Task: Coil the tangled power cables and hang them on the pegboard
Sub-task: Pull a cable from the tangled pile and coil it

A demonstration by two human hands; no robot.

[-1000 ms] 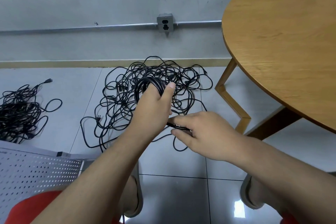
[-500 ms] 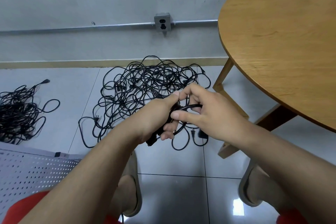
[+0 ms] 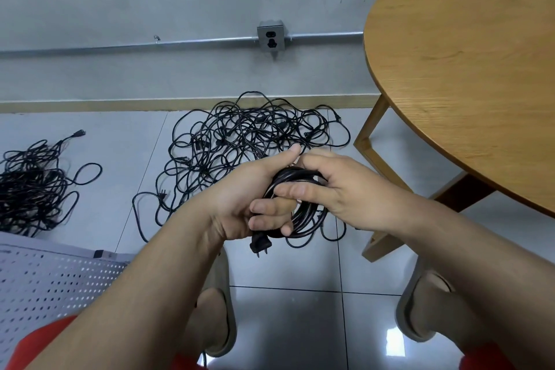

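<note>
A coiled black power cable [image 3: 303, 216] hangs between both hands above the tiled floor. My left hand [image 3: 249, 198] grips the coil's left side with its fingers curled through the loops. My right hand [image 3: 339, 192] wraps over the coil's top and right side. The cable's plug [image 3: 260, 245] dangles below my left hand, prongs down. Behind the hands a big tangle of black cables [image 3: 240, 141] lies on the floor by the wall. A white pegboard [image 3: 45, 282] lies flat at the lower left.
A second pile of black cables [image 3: 33, 186] lies at the far left. A round wooden table [image 3: 468, 69] fills the upper right, its legs [image 3: 372, 141] standing close to the hands. A wall socket [image 3: 271, 39] sits on a metal conduit. My feet in slippers rest below.
Both hands rose slightly and closed around the cable, which is now gathered into a tighter coil. The loose loop has been drawn in and the plug hangs below my left hand.
</note>
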